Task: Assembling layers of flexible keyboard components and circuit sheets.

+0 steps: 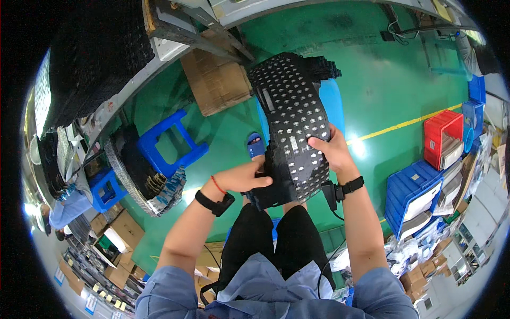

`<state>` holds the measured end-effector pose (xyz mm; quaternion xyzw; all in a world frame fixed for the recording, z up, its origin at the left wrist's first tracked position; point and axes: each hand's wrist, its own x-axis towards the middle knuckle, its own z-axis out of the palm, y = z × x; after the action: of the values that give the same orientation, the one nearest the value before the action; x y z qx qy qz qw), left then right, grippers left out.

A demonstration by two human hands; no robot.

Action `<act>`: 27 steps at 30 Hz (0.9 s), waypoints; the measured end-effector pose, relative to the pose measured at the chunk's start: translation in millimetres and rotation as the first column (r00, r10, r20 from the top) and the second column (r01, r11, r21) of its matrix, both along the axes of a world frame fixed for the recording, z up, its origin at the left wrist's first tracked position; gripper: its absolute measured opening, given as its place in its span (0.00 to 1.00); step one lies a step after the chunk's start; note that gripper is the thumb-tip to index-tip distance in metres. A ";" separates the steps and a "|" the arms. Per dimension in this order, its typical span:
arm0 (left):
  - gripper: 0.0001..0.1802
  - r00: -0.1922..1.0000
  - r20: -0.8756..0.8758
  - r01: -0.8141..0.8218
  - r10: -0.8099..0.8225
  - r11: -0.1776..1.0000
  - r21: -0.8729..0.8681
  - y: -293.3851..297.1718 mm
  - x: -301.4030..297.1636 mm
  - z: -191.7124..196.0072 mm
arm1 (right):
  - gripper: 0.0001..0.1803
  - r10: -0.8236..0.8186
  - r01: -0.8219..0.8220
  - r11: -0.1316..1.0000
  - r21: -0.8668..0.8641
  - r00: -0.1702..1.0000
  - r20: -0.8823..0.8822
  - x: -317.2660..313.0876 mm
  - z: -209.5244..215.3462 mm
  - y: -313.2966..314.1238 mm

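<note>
Between my hands is a long, thick bundle of black sheets (pixel 297 114), its top dotted with rows of small silver-white patches. Its far part lies over a light blue stool or bin (pixel 333 101), and its near end reaches my knees. My left hand (pixel 249 176) grips the near left edge, thumb on top and the other fingers mostly hidden. My right hand (pixel 336 151) clasps the right edge with its thumb pressed on the dotted face and its fingers out of sight beneath. What the sheets are exactly, I cannot tell.
Left of me stand a blue plastic stool (pixel 175 141) and a second black bundle in silvery wrap (pixel 146 175). Flattened cardboard (pixel 215 80) lies by the bench leg. At right are a red crate (pixel 443 135) and a blue crate (pixel 411 194). A blue slipper (pixel 255 144) shows beside the bundle.
</note>
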<state>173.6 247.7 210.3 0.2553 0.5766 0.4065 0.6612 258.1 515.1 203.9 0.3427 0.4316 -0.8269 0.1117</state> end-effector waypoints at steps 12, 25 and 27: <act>0.58 0.363 0.635 -0.771 0.682 0.603 -0.206 19.2 -40.3 -39.5 | 0.32 0.025 -0.027 1.000 -0.002 0.965 -0.262 -13.7 30.6 -8.8; 0.20 0.049 0.587 -0.868 0.808 0.325 -0.375 49.3 -48.5 -1.8 | 0.39 0.492 -0.449 0.591 0.671 0.859 0.142 20.3 50.3 -21.3; 0.20 0.042 0.573 -0.876 0.819 0.306 -0.373 44.9 -39.1 1.7 | 0.40 0.501 -0.459 0.594 0.660 0.854 0.143 26.0 61.4 -25.0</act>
<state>134.5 292.6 212.0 -0.2774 0.3083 0.7975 0.4382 284.1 490.1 265.3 0.2064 0.7792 -0.5618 0.1860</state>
